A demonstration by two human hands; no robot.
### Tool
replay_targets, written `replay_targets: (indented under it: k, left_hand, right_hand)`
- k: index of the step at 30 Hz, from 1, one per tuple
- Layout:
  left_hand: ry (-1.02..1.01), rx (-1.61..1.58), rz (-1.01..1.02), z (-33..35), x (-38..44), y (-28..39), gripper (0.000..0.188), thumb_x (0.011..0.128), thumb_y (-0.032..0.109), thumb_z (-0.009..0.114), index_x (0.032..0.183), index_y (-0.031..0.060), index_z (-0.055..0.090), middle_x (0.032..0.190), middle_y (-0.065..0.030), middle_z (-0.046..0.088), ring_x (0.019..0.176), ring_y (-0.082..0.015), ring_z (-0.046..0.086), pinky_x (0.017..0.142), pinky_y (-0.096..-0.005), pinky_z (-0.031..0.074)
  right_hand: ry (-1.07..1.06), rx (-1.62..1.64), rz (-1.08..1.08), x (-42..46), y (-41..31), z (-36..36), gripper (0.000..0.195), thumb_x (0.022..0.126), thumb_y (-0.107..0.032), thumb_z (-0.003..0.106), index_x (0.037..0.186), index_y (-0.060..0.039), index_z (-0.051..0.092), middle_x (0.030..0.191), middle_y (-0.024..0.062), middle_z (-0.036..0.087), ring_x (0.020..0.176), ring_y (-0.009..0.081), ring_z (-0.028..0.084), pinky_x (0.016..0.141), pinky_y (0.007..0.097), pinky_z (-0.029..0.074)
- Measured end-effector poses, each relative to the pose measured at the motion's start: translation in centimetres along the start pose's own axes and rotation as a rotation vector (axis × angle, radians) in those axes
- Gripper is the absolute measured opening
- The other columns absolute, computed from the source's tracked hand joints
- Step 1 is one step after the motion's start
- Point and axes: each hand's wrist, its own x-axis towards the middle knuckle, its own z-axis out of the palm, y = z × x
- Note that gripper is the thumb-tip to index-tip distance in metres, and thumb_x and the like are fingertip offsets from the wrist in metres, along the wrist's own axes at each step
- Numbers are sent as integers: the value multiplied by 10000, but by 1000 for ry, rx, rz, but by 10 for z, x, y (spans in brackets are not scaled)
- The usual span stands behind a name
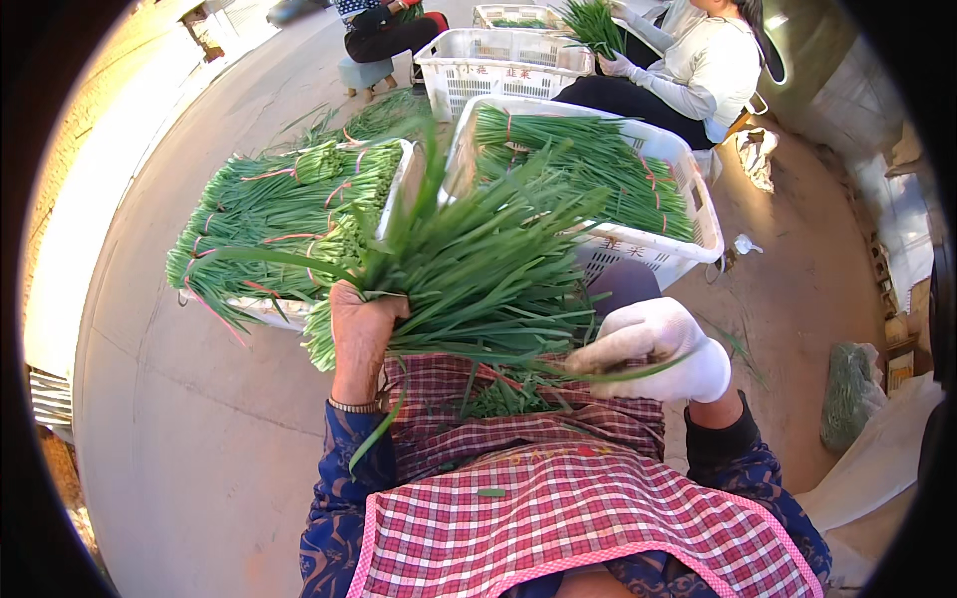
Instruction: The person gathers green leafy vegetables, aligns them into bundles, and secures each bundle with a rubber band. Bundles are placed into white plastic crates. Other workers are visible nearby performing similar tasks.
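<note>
My bare left hand point(366, 318) is closed around the stem end of a thick bunch of garlic chives point(486, 276). The pale cut ends stick out at its lower left, and the leaves fan up and to the right. My right hand point(650, 347), in a white knit glove, is at the lower right of the leaf tips. Its fingers are curled, and one long leaf blade point(643, 371) runs across them, apparently pinched; motion blur softens the fingertips. Below the bunch, leaf scraps point(508, 396) lie on the checked apron point(538, 508) over my lap.
Tied chive bundles fill a white crate point(404, 161) at left and partly fill another crate point(706, 224) ahead. More crates point(508, 45) stand beyond. A gloved co-worker point(695, 75) sits at right, another person point(377, 34) at upper left. Loose chives point(389, 116) lie on the ground.
</note>
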Motion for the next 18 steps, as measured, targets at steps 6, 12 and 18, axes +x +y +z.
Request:
replay_targets:
  k: [6,12,18]
  left_hand:
    - [-64,1064,628,55,-14,-33,177,667,273,723,774,134,699,746,16,629,858,-270,580,725,-423,386]
    - [-128,1332,898,77,-42,-85,213,899,370,530,954,164,524,947,-78,508,988,-269,502,890,-404,397]
    - [-421,1376,829,81,-44,-90,204,851,282,588,987,131,597,993,-109,570,1014,-322,534,967,-435,412]
  right_hand:
    - [-52,369,-504,70,-29,40,414,786,-99,812,1173,1,706,1177,218,642,1017,352,644,882,382,539]
    - [83,-566,-107,152,44,134,1203,549,-418,884,1514,39,330,1480,244,438,1352,361,469,1072,468,373]
    - [136,-480,75,166,62,150,1224,589,-333,864,1560,39,219,1444,263,464,1223,375,557,1002,441,445]
